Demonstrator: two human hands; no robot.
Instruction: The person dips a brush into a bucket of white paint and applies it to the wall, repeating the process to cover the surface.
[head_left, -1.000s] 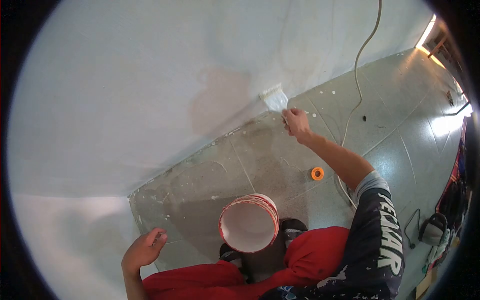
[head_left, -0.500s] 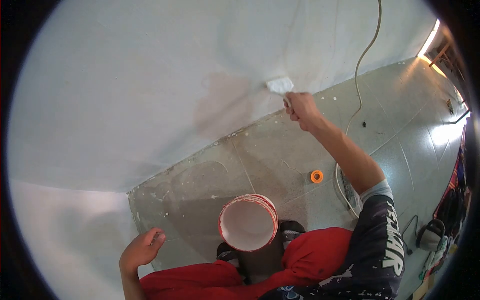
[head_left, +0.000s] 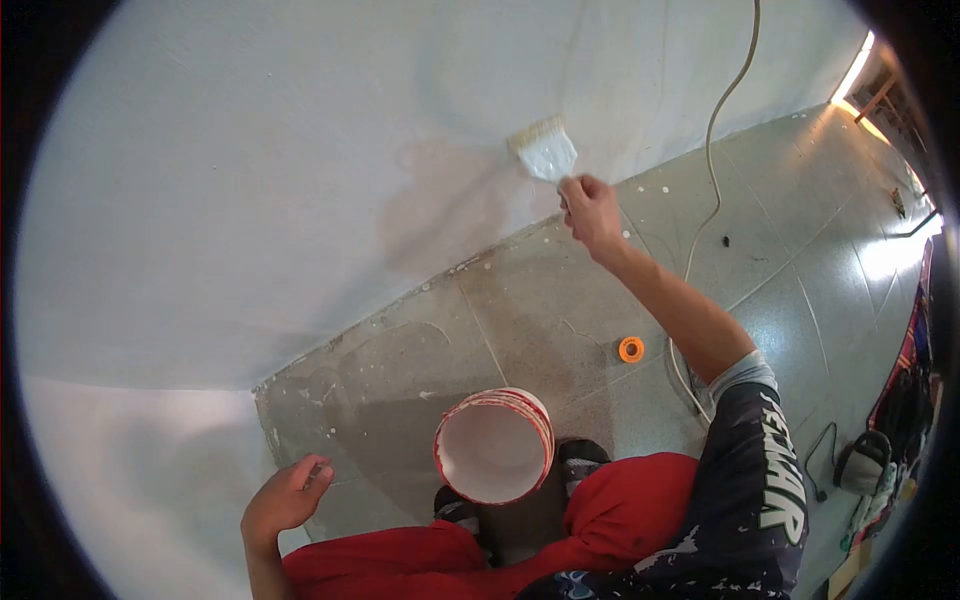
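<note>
A wide paintbrush (head_left: 546, 152) with pale bristles and a whitish ferrule is gripped by its handle in my right hand (head_left: 592, 212). Its bristles point up and left at the pale wall (head_left: 300, 150), low down near the floor line. My left hand (head_left: 288, 495) hovers at the lower left with loosely bent fingers and holds nothing. Between my feet stands a bucket (head_left: 494, 450) with a red rim and a whitish inside. A pinkish patch (head_left: 440, 215) shows on the wall left of the brush.
An orange roll of tape (head_left: 630, 350) lies on the grey tiled floor (head_left: 760, 270). Along the wall and floor on the right runs a pale cable (head_left: 712, 150). Farther right sits an appliance with a dark handle (head_left: 862, 465), beside a heap of cloth. White specks dot the floor.
My right hand has moved slightly up and left with the paintbrush, whose bristles now show more fully. My left hand and the bucket have stayed nearly the same.
</note>
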